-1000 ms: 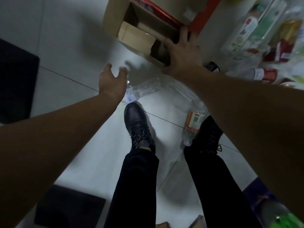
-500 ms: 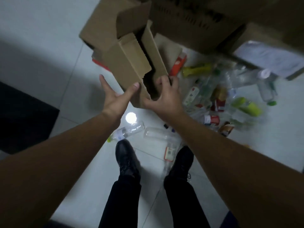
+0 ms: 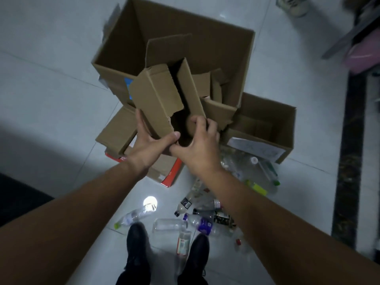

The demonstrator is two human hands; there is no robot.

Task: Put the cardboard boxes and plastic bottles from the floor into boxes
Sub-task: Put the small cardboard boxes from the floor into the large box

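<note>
Both hands hold a small open cardboard box [image 3: 158, 95] over the near rim of a large open carton [image 3: 236, 64]. My left hand [image 3: 150, 140] grips the small box's left wall, thumb across its near edge. My right hand [image 3: 200, 140] grips its right wall, fingers curled over the edge into the opening. More cardboard pieces [image 3: 213, 85] lie inside the large carton. Several plastic bottles [image 3: 202, 222] lie scattered on the tiled floor by my feet.
A second open carton [image 3: 285, 128] with a white paper label stands to the right. A flattened brown box [image 3: 117, 132] and a red-edged box [image 3: 170, 175] lie on the floor under my hands. More bottles [image 3: 257, 179] lie near the right carton. Dark mat at left.
I have stood up and lifted the small box off the floor with both hands. It now hangs over the large carton, which has come fully into view.
</note>
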